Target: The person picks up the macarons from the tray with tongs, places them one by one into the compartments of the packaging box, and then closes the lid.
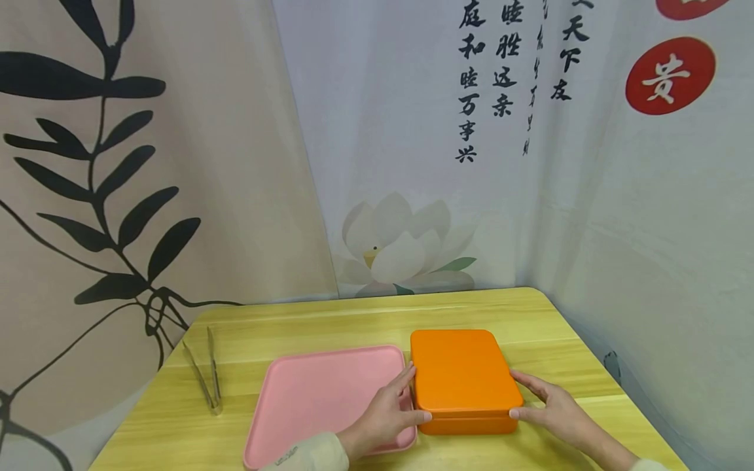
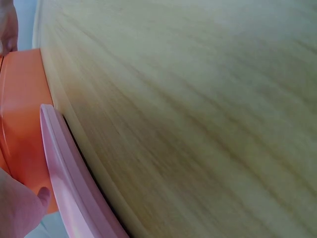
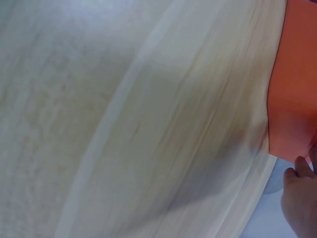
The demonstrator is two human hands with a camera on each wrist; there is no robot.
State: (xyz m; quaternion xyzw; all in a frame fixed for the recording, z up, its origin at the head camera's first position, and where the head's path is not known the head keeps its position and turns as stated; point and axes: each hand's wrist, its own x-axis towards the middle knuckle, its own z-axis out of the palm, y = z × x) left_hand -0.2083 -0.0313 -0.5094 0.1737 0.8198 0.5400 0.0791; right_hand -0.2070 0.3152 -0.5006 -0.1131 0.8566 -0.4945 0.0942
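An orange lidded box [image 1: 462, 376] lies flat on the wooden table [image 1: 330, 320], just right of a pink tray [image 1: 306, 399]. My left hand [image 1: 408, 398] holds the box's near left corner, fingers along its left side and thumb on its front edge. My right hand [image 1: 523, 396] clasps the near right corner the same way. In the left wrist view the orange box [image 2: 20, 124] shows behind the pink tray's rim [image 2: 64, 168], with part of my left hand [image 2: 20, 208] at the bottom corner. The right wrist view catches the orange box [image 3: 294, 89] and a bit of my right hand [image 3: 299, 198].
Metal tongs [image 1: 206, 376] lie on the table left of the tray. Printed curtains hang close behind the table and along both sides. The table's rounded far right corner [image 1: 538, 297] is near the curtain.
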